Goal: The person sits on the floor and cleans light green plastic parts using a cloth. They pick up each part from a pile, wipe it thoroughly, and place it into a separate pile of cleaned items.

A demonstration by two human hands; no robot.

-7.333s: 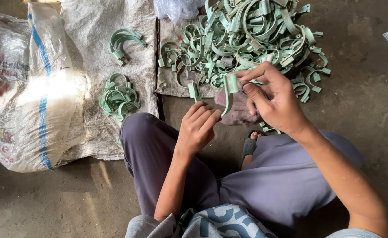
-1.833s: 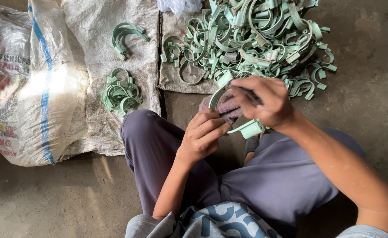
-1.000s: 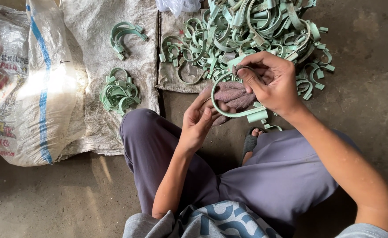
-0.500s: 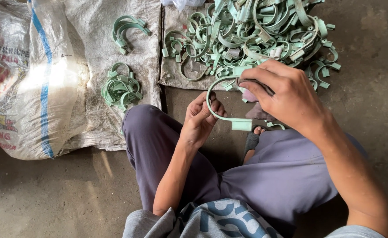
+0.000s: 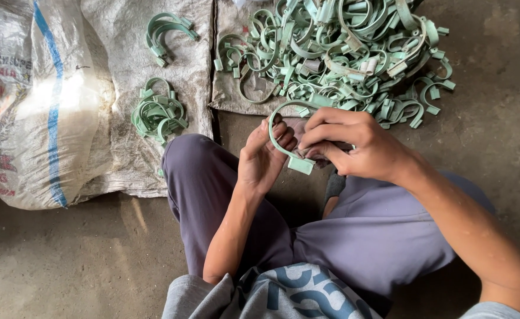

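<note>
A white woven sack point(image 5: 29, 100) fills the left of the floor, beside flattened sacking point(image 5: 124, 71). A large heap of green clips point(image 5: 342, 53) lies ahead on another piece of sacking, touching nothing in the hands. Two small clip bundles point(image 5: 158, 112) rest on the flattened sacking (well apart from the heap). The right hand point(image 5: 354, 145) pinches a green clip point(image 5: 283, 147) above the knees; the left hand point(image 5: 263, 156) curls its fingers against the clip's curve.

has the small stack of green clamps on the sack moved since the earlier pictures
No. The small stack of green clamps lies on the same spot of the grey sack, below the loose pair; only the camera shifted slightly.
</note>
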